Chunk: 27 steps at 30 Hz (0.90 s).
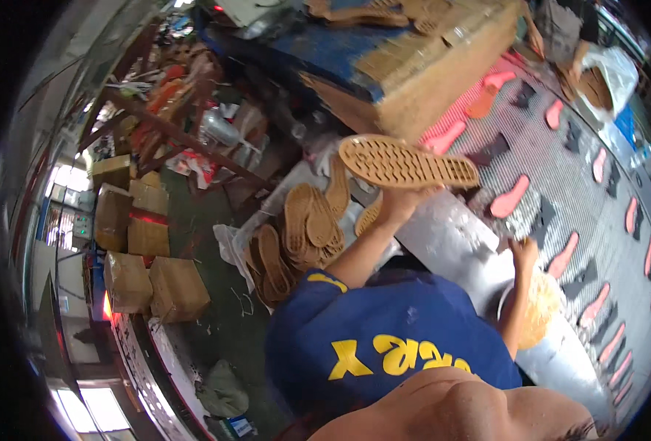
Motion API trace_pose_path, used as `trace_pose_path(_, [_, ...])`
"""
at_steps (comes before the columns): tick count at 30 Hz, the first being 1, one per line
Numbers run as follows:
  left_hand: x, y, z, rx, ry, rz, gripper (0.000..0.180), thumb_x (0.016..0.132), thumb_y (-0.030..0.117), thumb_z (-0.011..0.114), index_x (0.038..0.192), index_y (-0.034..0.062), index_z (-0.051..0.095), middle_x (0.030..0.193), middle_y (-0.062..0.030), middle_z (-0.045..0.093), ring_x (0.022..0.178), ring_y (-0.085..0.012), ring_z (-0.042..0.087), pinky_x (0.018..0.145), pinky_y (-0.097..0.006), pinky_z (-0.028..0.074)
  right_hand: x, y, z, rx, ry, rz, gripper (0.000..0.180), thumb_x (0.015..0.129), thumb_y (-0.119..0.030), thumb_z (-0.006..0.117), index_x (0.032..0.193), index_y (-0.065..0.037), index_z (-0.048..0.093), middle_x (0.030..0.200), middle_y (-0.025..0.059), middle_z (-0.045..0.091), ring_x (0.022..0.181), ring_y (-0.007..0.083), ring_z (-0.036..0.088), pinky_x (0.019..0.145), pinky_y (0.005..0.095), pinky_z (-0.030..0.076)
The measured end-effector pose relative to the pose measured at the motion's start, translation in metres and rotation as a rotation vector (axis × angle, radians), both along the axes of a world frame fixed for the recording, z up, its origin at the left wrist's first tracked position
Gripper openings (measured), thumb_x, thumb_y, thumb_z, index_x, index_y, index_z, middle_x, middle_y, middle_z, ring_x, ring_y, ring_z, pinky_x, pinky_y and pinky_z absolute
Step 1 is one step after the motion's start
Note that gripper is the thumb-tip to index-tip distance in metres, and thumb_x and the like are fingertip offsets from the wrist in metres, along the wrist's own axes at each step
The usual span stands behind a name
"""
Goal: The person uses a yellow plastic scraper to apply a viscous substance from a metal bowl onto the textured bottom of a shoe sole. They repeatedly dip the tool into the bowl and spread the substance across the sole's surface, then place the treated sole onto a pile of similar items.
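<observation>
A tan shoe sole point(406, 163) with a patterned face toward me is raised in my left hand point(402, 204), which is closed on its lower edge. My right hand point(524, 255) is closed at the edge of the conveyor belt; something small and yellowish shows at its fingertips, too small to name. Below it, by my right forearm, stands a pale bowl point(544, 312) of yellowish stuff. Several more tan soles point(312, 220) lie heaped to the left of my left arm. Under my hands runs a grey metal surface point(443, 228).
On the mesh belt point(516, 154) at right lie rows of pink sole-shaped pieces point(510, 197) and black pieces point(544, 213). A large box-like block point(421, 95) stands ahead. Cardboard boxes point(178, 289) stand at left. A co-worker's hand point(577, 66) is beside a clear plastic bag point(619, 77).
</observation>
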<state>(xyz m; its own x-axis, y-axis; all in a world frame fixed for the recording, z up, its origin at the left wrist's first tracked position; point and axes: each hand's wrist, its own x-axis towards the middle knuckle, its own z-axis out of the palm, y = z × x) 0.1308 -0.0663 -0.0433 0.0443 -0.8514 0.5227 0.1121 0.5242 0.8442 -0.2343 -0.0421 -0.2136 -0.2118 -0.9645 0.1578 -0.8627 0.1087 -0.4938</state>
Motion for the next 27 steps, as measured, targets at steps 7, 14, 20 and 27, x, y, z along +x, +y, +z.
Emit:
trace_pose_path(7, [-0.029, -0.004, 0.016, -0.182, -0.565, 0.199, 0.059, 0.08, 0.024, 0.077, 0.128, 0.001, 0.054, 0.13, -0.0076, 0.051, 0.125, -0.0237, 0.045, 0.113, -0.04, 0.02, 0.041, 0.001, 0.101, 0.049, -0.725, 0.04, 0.018, 0.088, -0.015, 0.064, 0.085, -0.001, 0.053, 0.059, 0.0058, 0.051, 0.05, 0.0167, 0.048, 0.05, 0.0311, 0.04])
trace_pose_path(14, [-0.08, 0.004, 0.046, -0.03, -0.372, 0.085, 0.055, 0.081, 0.011, 0.074, 0.127, 0.0009, 0.046, 0.128, -0.0123, 0.051, 0.112, -0.0231, 0.056, 0.105, -0.036, 0.04, 0.101, 0.037, 0.203, -0.412, -0.27, 0.206, 0.02, 0.083, -0.007, 0.069, 0.098, -0.004, 0.056, 0.083, 0.0177, 0.063, 0.068, 0.0336, 0.064, 0.056, 0.0395, 0.049])
trace_pose_path(20, [-0.082, -0.013, 0.042, -0.189, -0.331, -0.093, 0.046, 0.077, 0.01, 0.076, 0.116, -0.0021, 0.055, 0.115, -0.0134, 0.064, 0.09, -0.022, 0.068, 0.093, -0.034, 0.049, 0.106, 0.037, 0.23, -0.662, -0.266, 0.4, 0.026, 0.075, 0.003, 0.068, 0.099, -0.004, 0.064, 0.087, 0.0125, 0.065, 0.066, 0.0269, 0.064, 0.056, 0.0328, 0.052])
trace_pose_path(27, [-0.107, -0.008, 0.054, 0.003, -0.206, -0.128, 0.05, 0.067, 0.015, 0.086, 0.107, -0.0007, 0.062, 0.105, -0.0092, 0.067, 0.096, -0.0174, 0.065, 0.094, -0.027, 0.05, 0.097, 0.033, 0.225, -0.701, -0.371, 0.1, 0.019, 0.079, 0.002, 0.07, 0.097, -0.003, 0.067, 0.085, 0.0112, 0.066, 0.064, 0.02, 0.064, 0.053, 0.0275, 0.049])
